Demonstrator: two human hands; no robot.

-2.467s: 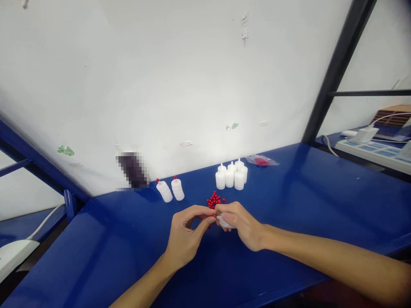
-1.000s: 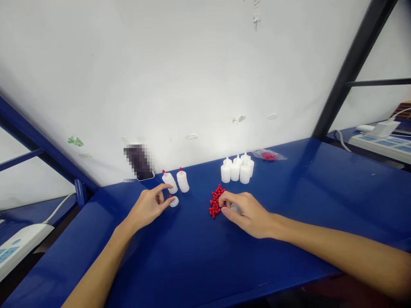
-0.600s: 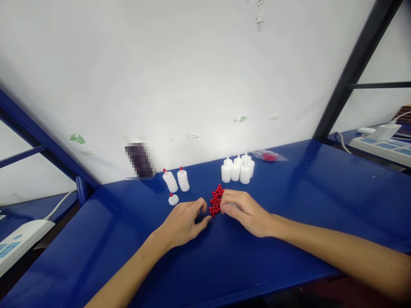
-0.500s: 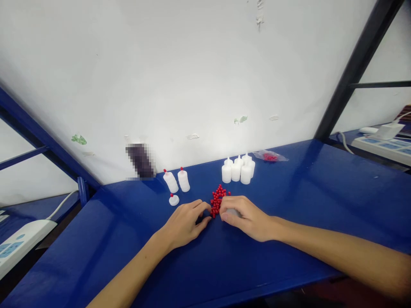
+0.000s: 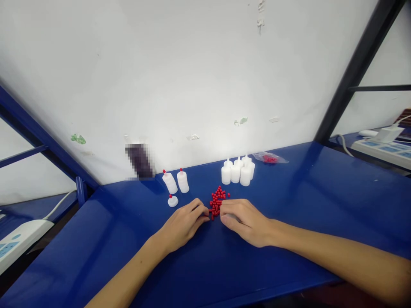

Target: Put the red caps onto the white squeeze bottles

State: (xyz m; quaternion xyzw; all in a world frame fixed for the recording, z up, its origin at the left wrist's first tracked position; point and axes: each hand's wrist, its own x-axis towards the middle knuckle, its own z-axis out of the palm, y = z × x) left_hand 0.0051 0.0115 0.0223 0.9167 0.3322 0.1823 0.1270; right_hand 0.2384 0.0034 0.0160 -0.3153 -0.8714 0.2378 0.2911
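The caps (image 5: 215, 203) lie between my left hand (image 5: 186, 224) and my right hand (image 5: 247, 222).
Behind my left, two stacks (image 5: 183, 182), a single lid (image 5: 172, 202) before them; behind the caps, rightward, a nozzle cluster (image 5: 236, 173); right of that, a bag (image 5: 280, 160) near the wall (image 5: 205, 77).

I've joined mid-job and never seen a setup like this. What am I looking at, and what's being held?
There's no machine, just a person's bare hands. One camera, worn on the head, looks forward and down at a blue table.

The left hand is at the edge of loose red caps; whether it grips one is unclear. The right hand is closed around a pale piece, mostly hidden.

Behind the hands, on the left, are two red-tipped white stacks and a small white lid. White spouted pieces stand right, beside a clear bag.
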